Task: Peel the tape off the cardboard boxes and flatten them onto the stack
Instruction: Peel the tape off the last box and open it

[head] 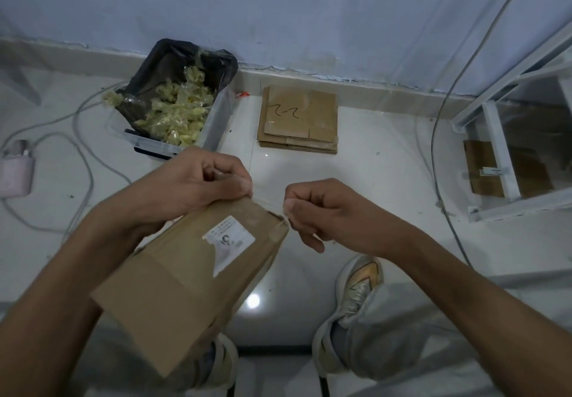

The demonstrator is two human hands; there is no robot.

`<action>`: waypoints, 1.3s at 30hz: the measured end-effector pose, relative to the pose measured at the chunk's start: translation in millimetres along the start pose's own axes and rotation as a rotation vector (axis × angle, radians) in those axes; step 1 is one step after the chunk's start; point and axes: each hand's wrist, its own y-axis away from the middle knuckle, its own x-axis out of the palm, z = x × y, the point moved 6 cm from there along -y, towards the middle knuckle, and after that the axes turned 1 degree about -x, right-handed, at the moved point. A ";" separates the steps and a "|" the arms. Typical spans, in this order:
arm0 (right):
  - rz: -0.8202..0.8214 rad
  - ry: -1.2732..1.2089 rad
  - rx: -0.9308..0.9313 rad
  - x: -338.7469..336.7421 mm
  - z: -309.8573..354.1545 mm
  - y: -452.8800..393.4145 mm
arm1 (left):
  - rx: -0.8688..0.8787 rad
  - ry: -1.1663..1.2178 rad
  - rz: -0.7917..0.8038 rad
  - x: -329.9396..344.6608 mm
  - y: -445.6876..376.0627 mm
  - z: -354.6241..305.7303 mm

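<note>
One cardboard box [198, 276] is held above the floor, over the person's left knee. Its long axis runs from the lower left up to the upper right, with the far end pointing toward the gap between the two hands. One white label [229, 241] with dark print is stuck on its upper face near that far end. The far end is gripped by the left hand [198, 181], whose fingers are curled over the box edge. A thin strip of clear tape [272, 203] is stretched from the box's far corner to the right hand [312, 210], where it is pinched between the thumb and the curled fingers; the strip is faint and its full extent cannot be made out.

Further off, one stack of flattened boxes [298, 121] is laid on the white floor [371, 164] by the wall, with black handwriting on the top sheet. To its left, one clear plastic bin [216, 118], lined with a black bag, is filled with crumpled yellowish tape wads [176, 111]. Two shoes are seen below, the right shoe [356, 291] plainly and the left mostly hidden by the box. A pale pink device [15, 172] with cables is seen at the far left, and a white metal frame [501, 149] at the right.
</note>
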 end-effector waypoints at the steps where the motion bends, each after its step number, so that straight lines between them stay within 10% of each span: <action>1: -0.015 -0.054 0.023 0.3 -1.0 0.9 | -0.013 0.001 -0.010 0.2 -0.8 1.6; 10: -0.349 0.289 0.169 11.1 -21.4 -5.3 | -0.022 -0.158 -0.282 1.7 -4.3 6.7; 24: -0.422 0.775 0.293 17.1 -42.2 -10.5 | 0.228 -0.620 -0.648 29.5 8.0 -5.3; 30: -0.110 1.085 -0.175 4.0 -14.7 -19.4 | 0.086 -0.362 -0.431 -0.4 5.4 8.3; 34: 0.007 0.632 -0.149 -21.0 5.3 -17.3 | 0.031 -0.055 -0.290 -15.4 -2.1 3.9; 39: -0.354 0.156 0.098 -17.4 -3.1 -5.6 | 0.056 0.052 -0.348 -10.1 -2.6 3.0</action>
